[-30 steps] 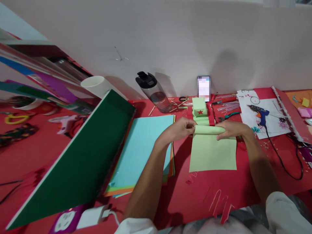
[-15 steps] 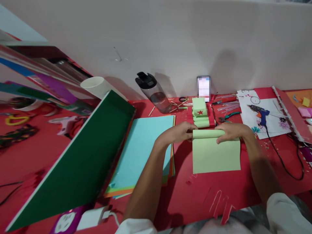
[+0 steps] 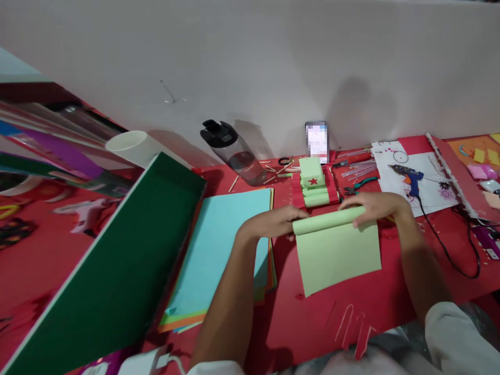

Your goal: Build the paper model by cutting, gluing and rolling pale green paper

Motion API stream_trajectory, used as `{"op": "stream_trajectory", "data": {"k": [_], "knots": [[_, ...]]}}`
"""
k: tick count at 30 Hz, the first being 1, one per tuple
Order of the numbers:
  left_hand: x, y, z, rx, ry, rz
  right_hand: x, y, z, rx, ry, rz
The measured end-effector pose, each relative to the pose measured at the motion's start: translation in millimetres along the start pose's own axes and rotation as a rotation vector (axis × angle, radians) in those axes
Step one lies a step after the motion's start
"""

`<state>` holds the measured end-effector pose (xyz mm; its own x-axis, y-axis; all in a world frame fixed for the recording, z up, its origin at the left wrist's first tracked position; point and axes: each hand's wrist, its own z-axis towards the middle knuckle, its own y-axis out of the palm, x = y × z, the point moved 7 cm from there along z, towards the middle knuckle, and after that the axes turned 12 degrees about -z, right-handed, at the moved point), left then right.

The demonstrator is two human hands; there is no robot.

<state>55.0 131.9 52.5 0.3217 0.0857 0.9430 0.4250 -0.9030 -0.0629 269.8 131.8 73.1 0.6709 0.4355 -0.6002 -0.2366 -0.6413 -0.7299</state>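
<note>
A light green sheet of paper (image 3: 339,255) lies in front of me, its far edge curled into a roll. My left hand (image 3: 278,221) grips the left end of that roll, with the fingertips partly hidden behind it. On the right end, my right hand (image 3: 371,207) holds the roll with the thumb on the near side and the fingers behind. Just beyond the roll sits a small light green paper model (image 3: 312,174) with a red star, resting on rolled green paper and red strips.
Coloured paper sheets (image 3: 230,234) are stacked at left beside a leaning green board (image 3: 113,276). Farther back stand a water bottle (image 3: 240,156) and a phone (image 3: 317,140). Pliers (image 3: 361,185) and a blue glue gun (image 3: 410,177) with a trailing cord lie to the right.
The sheet has turned so its left side sits nearer me and its right side farther away. Both hands keep hold of the roll. The view has shifted slightly to the right.
</note>
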Motion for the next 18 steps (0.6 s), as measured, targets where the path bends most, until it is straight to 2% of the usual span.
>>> {"op": "stream_trajectory", "data": {"k": [4,6,10,14,18], "knots": [[-9,-17,-10,0.055,-0.018,-0.119,31,-8,-24,0.084,-0.011,0.460],[-12,-21,-13,0.071,-0.022,-0.152,41,-7,-29,0.137,0.001,0.612],[-17,-24,-13,0.091,-0.026,-0.166,39,-6,-27,0.204,0.023,0.641],[-14,-19,-10,0.067,-0.022,-0.127,34,-8,-20,0.193,0.035,0.606],[-3,-7,-9,0.006,-0.023,-0.073,42,-6,-17,0.181,0.063,0.589]]}}
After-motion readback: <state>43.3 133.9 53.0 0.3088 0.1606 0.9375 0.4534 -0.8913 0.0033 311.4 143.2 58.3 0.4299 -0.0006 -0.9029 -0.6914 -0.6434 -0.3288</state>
